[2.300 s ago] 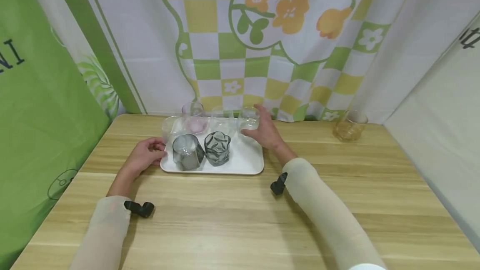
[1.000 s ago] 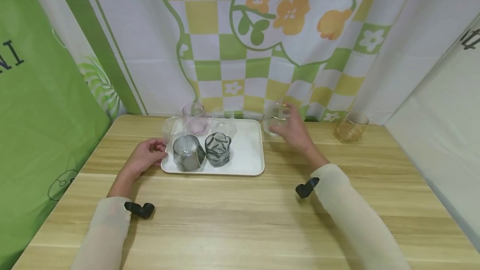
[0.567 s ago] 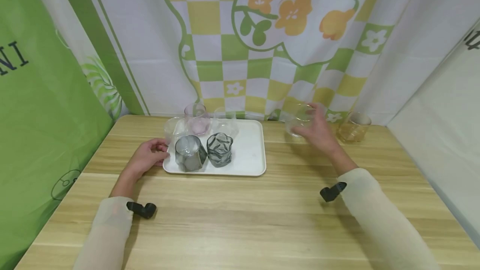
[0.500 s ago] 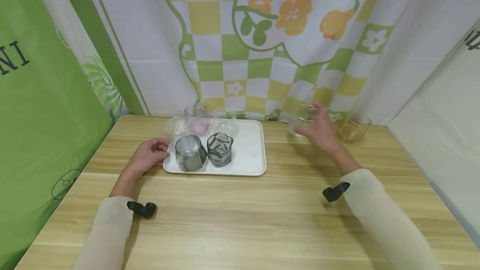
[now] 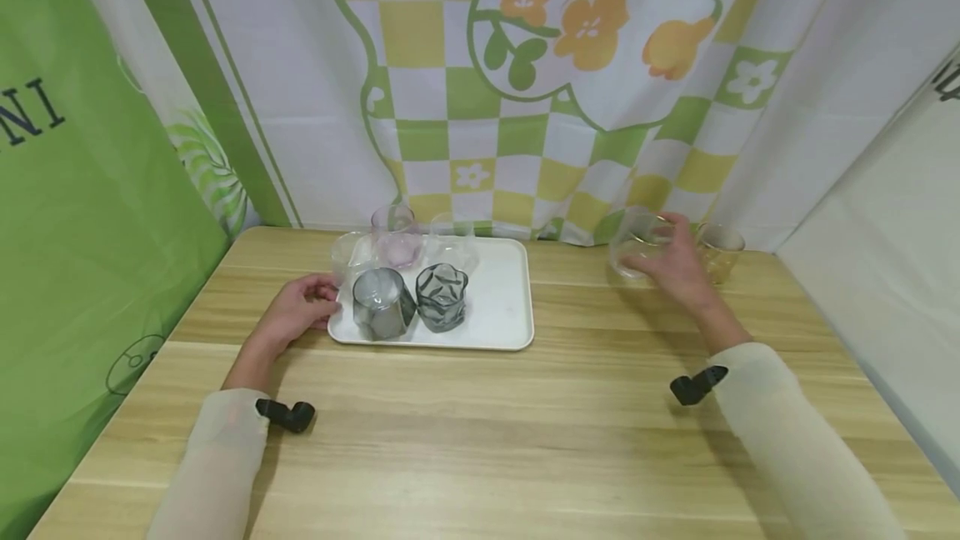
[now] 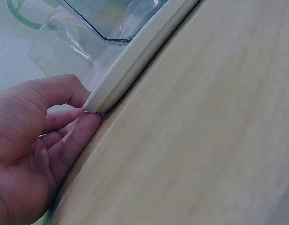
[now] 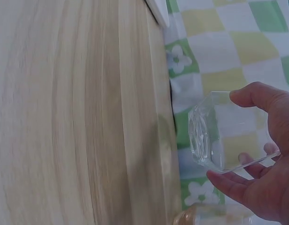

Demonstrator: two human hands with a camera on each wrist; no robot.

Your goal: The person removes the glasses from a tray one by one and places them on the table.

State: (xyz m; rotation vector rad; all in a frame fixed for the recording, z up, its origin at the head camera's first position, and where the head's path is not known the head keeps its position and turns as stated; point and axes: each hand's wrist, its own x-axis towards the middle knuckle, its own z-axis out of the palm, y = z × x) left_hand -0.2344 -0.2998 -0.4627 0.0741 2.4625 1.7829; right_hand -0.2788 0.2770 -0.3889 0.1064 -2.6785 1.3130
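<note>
My left hand point(image 5: 292, 312) grips the left edge of a white tray point(image 5: 498, 332); in the left wrist view, thumb and fingers pinch the tray rim point(image 6: 117, 89). On the tray stand a grey faceted glass point(image 5: 381, 307), a dark patterned glass point(image 5: 442, 300), a pinkish glass point(image 5: 397, 244) and clear ones point(image 5: 452, 247). At the back right, my right hand point(image 5: 678, 265) holds a clear glass point(image 5: 633, 244) by its sides. The right wrist view shows this faceted clear glass point(image 7: 224, 133) between thumb and fingers, its base off the table.
An amber glass point(image 5: 723, 257) stands at the table's back right, close behind my right hand. Patterned curtain point(image 5: 510, 140) hangs along the back edge of the wooden table point(image 5: 480, 440), and green cloth point(image 5: 90, 232) hangs at the left.
My right hand has carried the clear glass from the tray's right part rightward, near the amber glass. My left hand has stayed at the tray's edge.
</note>
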